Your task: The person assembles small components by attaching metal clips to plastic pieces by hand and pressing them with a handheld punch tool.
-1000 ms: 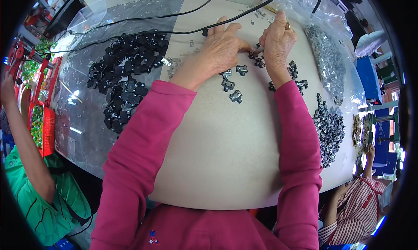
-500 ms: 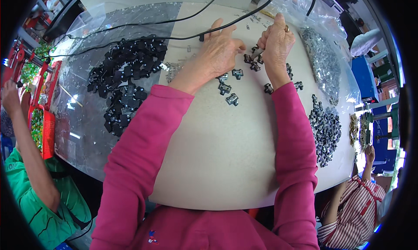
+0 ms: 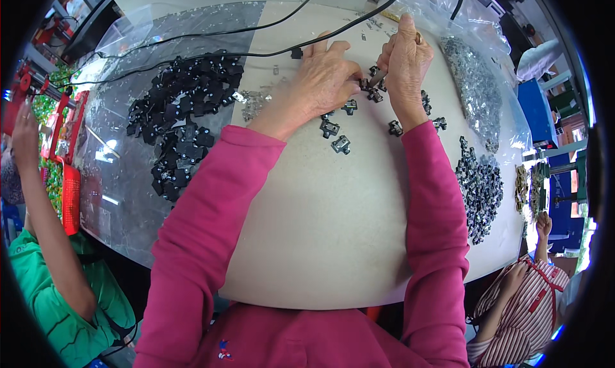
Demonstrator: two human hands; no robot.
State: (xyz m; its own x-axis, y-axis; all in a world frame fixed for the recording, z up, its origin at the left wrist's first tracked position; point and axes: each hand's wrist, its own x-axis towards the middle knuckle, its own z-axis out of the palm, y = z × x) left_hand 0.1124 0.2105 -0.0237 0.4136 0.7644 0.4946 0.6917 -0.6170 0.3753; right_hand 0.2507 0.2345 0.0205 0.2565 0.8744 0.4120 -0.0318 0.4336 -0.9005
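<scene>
My right hand [image 3: 406, 59] is a closed fist with the thumb raised, gripping a narrow metal-bladed tool [image 3: 378, 78]; its handle is hidden in my palm. The blade slants down left into a cluster of small black-and-silver clips [image 3: 375, 96]. My left hand [image 3: 328, 78] comes in from the left, thumb and forefinger closed at a clip [image 3: 364, 84] beside the blade, other fingers stretched out. Just below that hand lie several loose clips [image 3: 341, 144]. More clips [image 3: 395, 128] sit around my right wrist.
A heap of black flat pieces [image 3: 182, 112] covers the left of the table [image 3: 320, 240]. Small clear bits [image 3: 255, 105] lie near my left wrist. On the right are a bag of silvery parts [image 3: 474, 80] and a clip pile [image 3: 479, 192]. Black cables [image 3: 269, 53] cross above. Co-workers sit both sides.
My left hand has shifted slightly right and down, its thumb and forefinger now at the clip by the blade. A black piece beyond its fingers shows more fully. The right hand has barely moved.
</scene>
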